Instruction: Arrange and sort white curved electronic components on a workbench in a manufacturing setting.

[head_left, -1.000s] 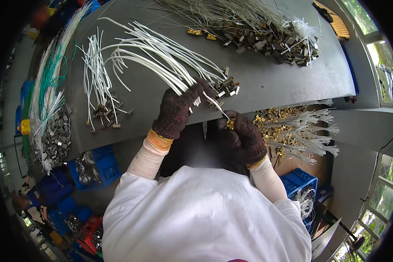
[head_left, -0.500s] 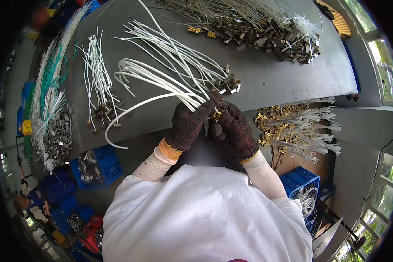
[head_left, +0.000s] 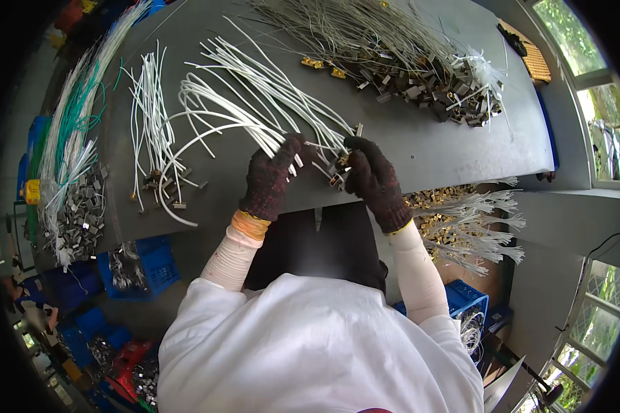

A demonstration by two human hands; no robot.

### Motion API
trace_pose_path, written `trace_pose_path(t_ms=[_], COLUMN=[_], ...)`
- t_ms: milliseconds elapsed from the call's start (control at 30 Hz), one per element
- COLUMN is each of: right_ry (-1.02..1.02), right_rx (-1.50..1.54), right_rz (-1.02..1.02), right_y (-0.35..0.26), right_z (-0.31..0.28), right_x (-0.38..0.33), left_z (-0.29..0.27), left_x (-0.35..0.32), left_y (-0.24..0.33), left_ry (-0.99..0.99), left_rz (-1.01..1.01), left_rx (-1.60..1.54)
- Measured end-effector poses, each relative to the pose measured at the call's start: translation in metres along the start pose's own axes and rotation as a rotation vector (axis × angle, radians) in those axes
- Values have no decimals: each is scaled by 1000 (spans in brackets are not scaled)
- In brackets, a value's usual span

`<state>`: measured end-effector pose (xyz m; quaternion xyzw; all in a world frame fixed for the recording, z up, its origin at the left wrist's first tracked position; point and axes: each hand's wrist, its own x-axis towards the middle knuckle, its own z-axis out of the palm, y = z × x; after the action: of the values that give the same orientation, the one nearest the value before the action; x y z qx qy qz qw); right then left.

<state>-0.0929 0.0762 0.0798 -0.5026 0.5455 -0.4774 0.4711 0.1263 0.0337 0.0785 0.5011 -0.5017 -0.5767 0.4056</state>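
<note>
Grey metal table [head_left: 448, 155] carries small metal clips [head_left: 337, 165] near its front edge; the left gloved hand [head_left: 267, 182] is closed around a bundle of white tubes [head_left: 253, 127] above it, and the right gloved hand [head_left: 373, 180] curls at the clips, but whether it pinches one I cannot tell. I think the left grip should be firm while the right fingertips part the clips gently, without tangling. To the right, bare table surface offers more room than the front edge.
</note>
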Motion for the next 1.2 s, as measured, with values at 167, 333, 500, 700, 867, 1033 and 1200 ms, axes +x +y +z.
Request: trace_pose_path(t_ms=[167, 333, 500, 700, 867, 1033, 1200], right_ry=[202, 115, 158, 101, 164, 59, 15], right_rx=[-898, -1265, -1276, -1051, -22, 78, 173], right_rz=[-284, -68, -32, 174, 564, 729, 882], right_y=[11, 26, 46, 45, -33, -53, -20], right_z=[-47, -52, -56, -113, -134, -144, -160], right_x=[76, 145, 142, 45, -90, -207, -289], left_z=[-4, 21, 42, 86, 135, 166, 154], left_x=[14, 29, 40, 58, 45, 34, 64], left_y=[-4, -11, -20, -42, -46, -56, -65], left_ry=[-48, -149, -185, -385, -288, -322, -406], left_rz=[48, 170, -53, -468, -537, -520, -426], left_rx=[-293, -403, -676, -1119, -945, -947, -990])
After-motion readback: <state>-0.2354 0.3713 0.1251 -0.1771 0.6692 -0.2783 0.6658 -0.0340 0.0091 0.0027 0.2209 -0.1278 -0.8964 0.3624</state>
